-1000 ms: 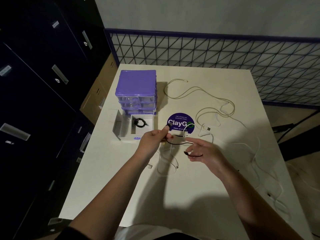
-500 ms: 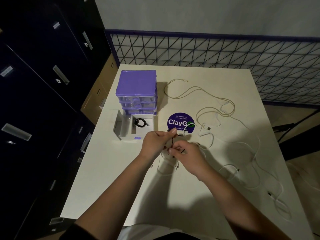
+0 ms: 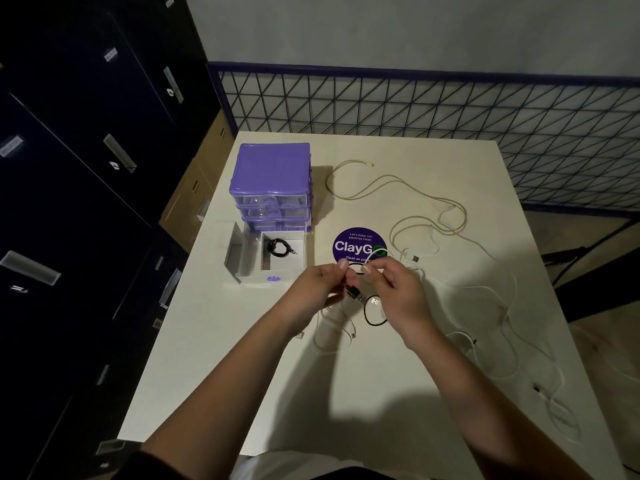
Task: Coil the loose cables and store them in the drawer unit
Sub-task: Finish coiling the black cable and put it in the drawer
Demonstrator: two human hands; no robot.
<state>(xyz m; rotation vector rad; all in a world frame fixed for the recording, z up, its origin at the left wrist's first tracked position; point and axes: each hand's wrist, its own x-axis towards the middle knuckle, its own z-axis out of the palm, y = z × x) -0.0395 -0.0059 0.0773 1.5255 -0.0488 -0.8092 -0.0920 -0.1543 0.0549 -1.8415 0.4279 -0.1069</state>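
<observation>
Both hands meet over the middle of the white table (image 3: 242,375). My left hand (image 3: 317,289) and my right hand (image 3: 398,289) each pinch a short black cable (image 3: 372,318); its loop hangs below my right hand and its USB plug sticks out between the hands. The purple drawer unit (image 3: 273,178) stands at the back left. Its bottom drawer (image 3: 266,271) is pulled out and holds a coiled black cable (image 3: 278,248). Loose white cables (image 3: 512,341) sprawl to the right, and a beige cable (image 3: 381,181) lies behind.
A round purple ClayGo sticker (image 3: 349,245) lies just beyond my hands. Dark lockers (image 3: 86,168) stand on the left. A wire mesh fence (image 3: 415,109) runs behind the table. A small white cable (image 3: 332,334) lies under my wrists.
My right hand has come in from the right and closed up to my left hand, folding the black cable into a loop. Both hands have drifted slightly toward the sticker.
</observation>
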